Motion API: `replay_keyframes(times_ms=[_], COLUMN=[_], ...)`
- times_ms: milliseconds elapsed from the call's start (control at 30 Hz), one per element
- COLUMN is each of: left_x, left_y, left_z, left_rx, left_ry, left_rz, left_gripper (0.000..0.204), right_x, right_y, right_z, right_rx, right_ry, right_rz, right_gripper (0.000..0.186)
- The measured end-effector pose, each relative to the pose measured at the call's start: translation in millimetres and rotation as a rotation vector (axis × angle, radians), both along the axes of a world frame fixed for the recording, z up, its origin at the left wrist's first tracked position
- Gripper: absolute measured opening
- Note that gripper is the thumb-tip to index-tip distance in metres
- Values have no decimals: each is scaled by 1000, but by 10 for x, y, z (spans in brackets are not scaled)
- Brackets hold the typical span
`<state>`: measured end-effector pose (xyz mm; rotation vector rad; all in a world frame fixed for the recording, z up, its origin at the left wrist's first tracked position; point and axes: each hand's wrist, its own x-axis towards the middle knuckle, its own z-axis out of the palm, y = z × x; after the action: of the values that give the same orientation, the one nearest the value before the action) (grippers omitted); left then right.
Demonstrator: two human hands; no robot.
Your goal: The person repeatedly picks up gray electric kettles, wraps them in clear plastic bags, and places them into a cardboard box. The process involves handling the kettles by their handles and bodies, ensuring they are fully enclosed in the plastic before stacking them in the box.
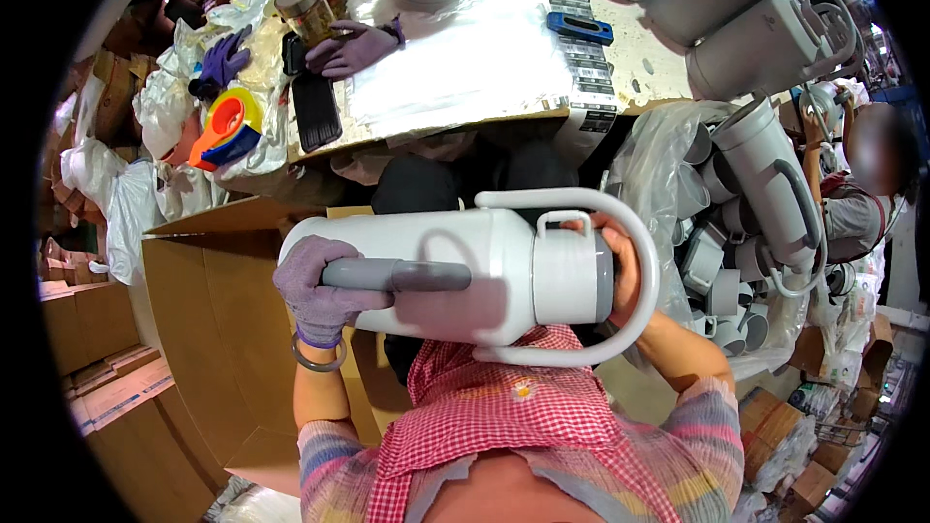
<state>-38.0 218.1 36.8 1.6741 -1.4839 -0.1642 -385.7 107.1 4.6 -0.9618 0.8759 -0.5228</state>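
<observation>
Lying sideways across my lap is a large pale grey insulated jug (509, 271), its base to the left and its lid (567, 276) to the right. A darker grey side handle (397, 275) faces up, and a wide carrying loop (647, 276) curves around the lid end. My left hand (318, 289), in a purple glove, is closed on the jug near its base, beside one end of the side handle. Bare, my right hand (623, 266) curls around the lid end inside the loop; the jug hides some of its fingers.
Ahead, a worktable (630, 68) carries a label strip (591, 77), a blue cutter (579, 27), a purple glove (356, 48) and more grey jugs (746, 44). An open cardboard box (218, 329) stands at left. Cups fill a plastic-lined container (668, 145) at right, near another person (857, 208).
</observation>
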Motion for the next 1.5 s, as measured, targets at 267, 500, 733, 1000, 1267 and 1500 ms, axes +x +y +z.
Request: replay_keyframes(times_ms=[267,500,733,1000,1267,1500], left_x=[92,104,-764,26,-58,-116], left_y=[-4,-774,-1701,-2566,-2364,-2261], left_z=[29,628,40,-552,-708,-512], left_rx=[-184,-382,-285,120,-13,-130], left_ry=[-186,-418,-228,440,618,417], left_rz=[-72,-698,-947,-132,-169,-216], left_gripper=[35,23,45,31,23,29], right_x=[377,198,-347,-430,335,1025], right_y=[244,-1476,-2611,-2374,-1823,-1844], right_z=[-426,-474,-1128,-829,668,655], right_rx=[559,-1321,-1356,-1399,-481,-556], right_ry=[-222,592,736,695,49,35], right_rz=[12,-21,258,427,333,440], right_gripper=[60,26,22,13,18,32])
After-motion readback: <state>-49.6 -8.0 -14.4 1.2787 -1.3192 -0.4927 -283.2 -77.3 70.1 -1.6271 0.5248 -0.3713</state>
